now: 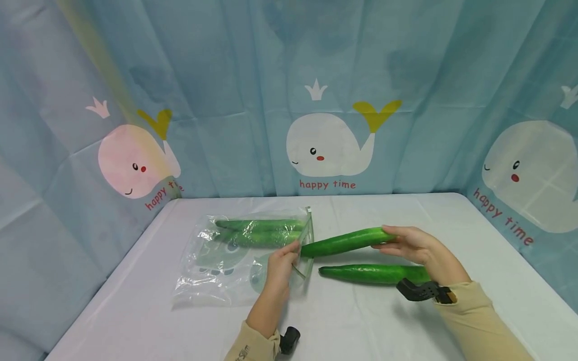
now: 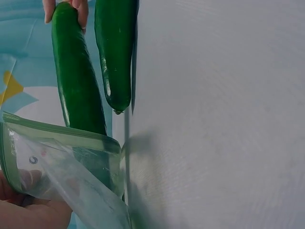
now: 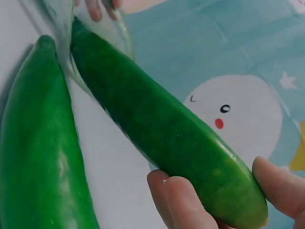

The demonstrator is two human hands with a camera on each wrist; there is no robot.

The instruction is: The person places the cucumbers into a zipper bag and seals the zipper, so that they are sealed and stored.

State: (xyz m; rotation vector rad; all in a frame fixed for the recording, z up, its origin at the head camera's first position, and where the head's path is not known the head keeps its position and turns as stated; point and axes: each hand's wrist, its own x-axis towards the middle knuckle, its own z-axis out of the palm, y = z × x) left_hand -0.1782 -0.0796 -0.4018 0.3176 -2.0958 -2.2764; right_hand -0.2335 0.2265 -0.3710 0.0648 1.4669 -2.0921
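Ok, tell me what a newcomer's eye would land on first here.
Probably the glossy green cucumber in the right hand, its left end inside the mouth of a clear zip bag that the left hand grips. Another cucumber lies nearer the person on the white tablecloth, and two more cucumbers show inside the bag. Behind, the white whale printed on the blue curtain stands out in the middle of the head view.

A blue curtain point(image 1: 244, 100) printed with whales point(image 1: 327, 145) hangs behind a white table point(image 1: 352, 321).
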